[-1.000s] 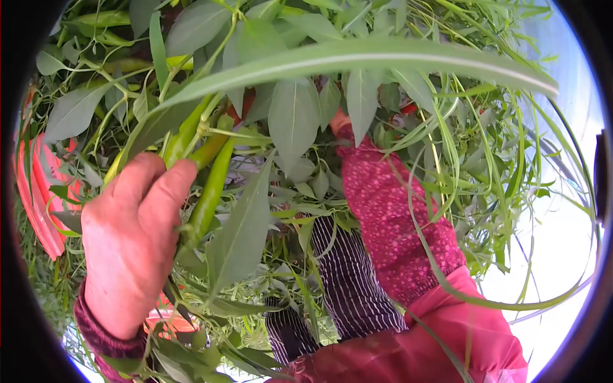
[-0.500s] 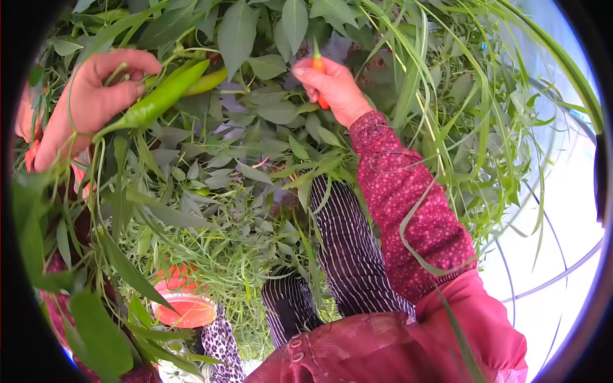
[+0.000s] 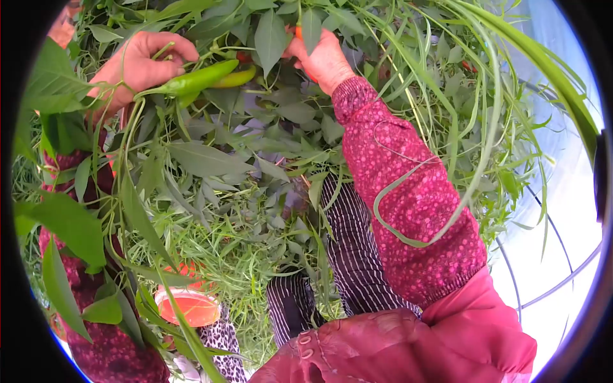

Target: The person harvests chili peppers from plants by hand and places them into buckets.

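Note:
My left hand (image 3: 142, 67) is at the upper left with its fingers curled, and a thin green stem (image 3: 163, 50) shows between thumb and fingers. Beside its fingertips hang a long green chili pepper (image 3: 198, 78) and a yellowish-green chili pepper (image 3: 236, 78), partly behind the first. My right hand (image 3: 324, 59) is closed on a red chili pepper (image 3: 299, 32) at the top middle. A drooping leaf (image 3: 311, 30) covers part of that hand and the pepper.
Dense pepper leaves (image 3: 211, 159) and long grass blades (image 3: 447, 96) surround both arms. A red bucket (image 3: 191, 307) stands at the lower left, near a leopard-print cloth (image 3: 225, 348). Clear plastic sheeting (image 3: 543, 281) with thin dark lines lies along the right.
My right hand has moved up with the red chili pepper, partly behind a leaf. My left hand has shifted up and right, and the green peppers sit further right in view.

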Demonstrator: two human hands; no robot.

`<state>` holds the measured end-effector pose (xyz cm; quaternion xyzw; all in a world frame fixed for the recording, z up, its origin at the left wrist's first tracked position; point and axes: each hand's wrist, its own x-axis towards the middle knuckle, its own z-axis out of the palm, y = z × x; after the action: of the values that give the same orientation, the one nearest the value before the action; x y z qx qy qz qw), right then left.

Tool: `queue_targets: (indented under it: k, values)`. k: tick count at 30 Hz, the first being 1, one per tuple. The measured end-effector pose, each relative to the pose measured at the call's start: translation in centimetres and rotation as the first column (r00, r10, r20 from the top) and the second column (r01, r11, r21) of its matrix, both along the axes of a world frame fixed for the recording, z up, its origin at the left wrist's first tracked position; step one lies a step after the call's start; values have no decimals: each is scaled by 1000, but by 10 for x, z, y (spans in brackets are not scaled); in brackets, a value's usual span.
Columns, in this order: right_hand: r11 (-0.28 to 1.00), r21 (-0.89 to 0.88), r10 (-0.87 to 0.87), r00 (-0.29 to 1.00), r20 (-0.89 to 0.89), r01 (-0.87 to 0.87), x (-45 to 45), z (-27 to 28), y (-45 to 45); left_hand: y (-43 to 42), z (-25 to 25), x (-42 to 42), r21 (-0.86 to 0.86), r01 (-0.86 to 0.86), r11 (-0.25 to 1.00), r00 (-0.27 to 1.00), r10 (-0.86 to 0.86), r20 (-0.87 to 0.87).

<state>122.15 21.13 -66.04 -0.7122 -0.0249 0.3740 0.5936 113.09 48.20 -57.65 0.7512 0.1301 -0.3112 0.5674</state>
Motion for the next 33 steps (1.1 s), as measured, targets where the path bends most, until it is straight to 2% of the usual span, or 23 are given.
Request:
queue_targets:
  k: [2,4,5,6,7,8,9,10,12,14,15,16,17,18,20,24,26,27,28,29,30,31,33]
  values:
    - [940,-236,280,952,123,-246,3,-8,-14,-4,3,2,32,17,999,1000,-17,19]
    - [903,-311,285,955,-79,-296,2,3,-32,-8,5,6,45,12,999,999,-10,-43]
    - [881,-368,362,925,118,-298,6,-48,-61,-6,1,7,81,70,994,998,-69,-8]
    - [812,-525,364,924,116,-254,8,-52,-82,-5,-4,6,35,43,998,998,-42,-42]
    - [861,-500,108,994,-6,-96,11,-33,-94,-9,0,7,-7,-10,1000,997,10,-73]
    - [871,-485,-155,979,-132,73,11,-14,-107,-12,3,5,-44,-65,997,992,60,-113]
    - [911,-242,-381,905,-189,333,16,-1,-124,-13,7,4,-48,-75,996,995,71,-74]
    - [815,3,-551,777,-304,579,23,-1,-155,-16,8,3,-49,-82,995,996,80,-39]
    - [725,-15,-495,506,-706,689,62,-9,-235,-15,4,4,-38,-32,999,999,32,5]
    - [520,108,-817,531,-224,847,56,-4,-245,-19,17,4,10,-11,1000,994,10,107]
    - [605,98,-787,612,-78,790,52,8,-256,-19,13,2,4,-10,1000,994,10,112]
    - [685,72,-729,682,68,725,51,27,-264,-16,3,-3,-91,-108,990,994,108,-11]
    - [621,102,-780,626,-16,777,53,16,-283,-15,-5,-7,-166,-213,963,971,189,-146]
    - [622,104,-779,627,-16,776,51,28,-278,-14,-5,-9,-176,-172,969,981,153,-119]
    - [543,-224,-838,540,-81,809,38,61,-266,-16,-5,-12,-166,-190,968,980,178,-85]
    - [578,-166,-815,555,-166,799,25,28,-289,-13,-11,-13,-131,-95,987,995,89,-49]
    - [561,-69,-827,556,-82,825,26,60,-245,-22,-10,-22,-202,-282,938,959,284,-19]
    - [684,-101,-726,688,6,723,30,72,-231,-15,-22,-25,-289,-356,889,934,334,-123]
    - [784,-146,-597,797,87,603,33,77,-221,-19,-12,-22,-293,-345,892,939,326,-115]
    - [778,-142,-605,791,93,612,34,66,-218,-25,3,-20,-193,-290,937,957,286,-51]
    - [883,-193,-414,904,109,428,30,33,-209,-26,-5,-29,-86,-245,966,969,245,-7]
    - [943,-240,-207,970,126,232,36,22,-205,-29,-3,-31,-95,-278,956,961,277,-22]
    - [921,-335,-188,980,69,200,58,46,-180,-25,-3,-36,-71,-246,967,969,244,-24]
